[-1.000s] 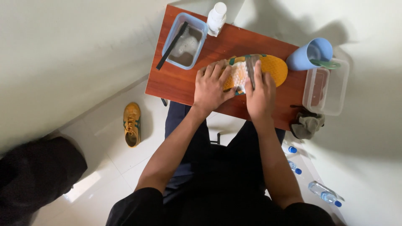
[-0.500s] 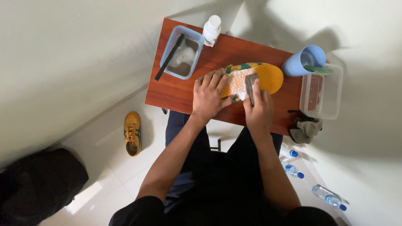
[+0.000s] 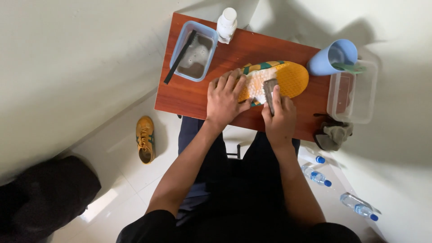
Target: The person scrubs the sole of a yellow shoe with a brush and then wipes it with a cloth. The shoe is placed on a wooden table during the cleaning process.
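- Shoe [image 3: 288, 78]: yellow, sole up with green and yellow trim along its edge, lying across the middle of the reddish-brown wooden tabletop [image 3: 189, 96]; white foam covers the heel half of the sole.
- Left hand [image 3: 225, 99]: laid flat over the heel end of the shoe, fingers spread and pressing it down; its grip is open-palmed, resting on the shoe, not wrapped round it.
- Right hand [image 3: 280, 118]: just beside the left, grip closed around a small dark brush [image 3: 269, 90] whose head sits on the foamy part of the sole.
- Blue rectangular tub [image 3: 177, 67]: far left of the tabletop, holding murky water; a long dark stick-like tool [image 3: 180, 56] rests slantwise across its rim.
- White bottle [image 3: 226, 22]: upright at the back edge, just beside the tub; label too small to make out.
- Light blue cup [image 3: 328, 58]: right of the shoe's toe, close to it.
- Clear plastic container [image 3: 357, 105]: at the right edge of the tabletop, next to the cup; a green item [image 3: 350, 67] lies across its near corner.
- Grey-brown cloth [image 3: 334, 134]: bunched at the front right corner.
- Second yellow shoe [image 3: 145, 138]: upright on the white tiled floor [image 3: 121, 184], left of the tabletop, well apart from it.
- Three clear water bottles with blue caps [image 3: 316, 176]: lying on the floor at the right.
- Room: plain pale walls meet behind the tabletop; the person wears dark clothing.
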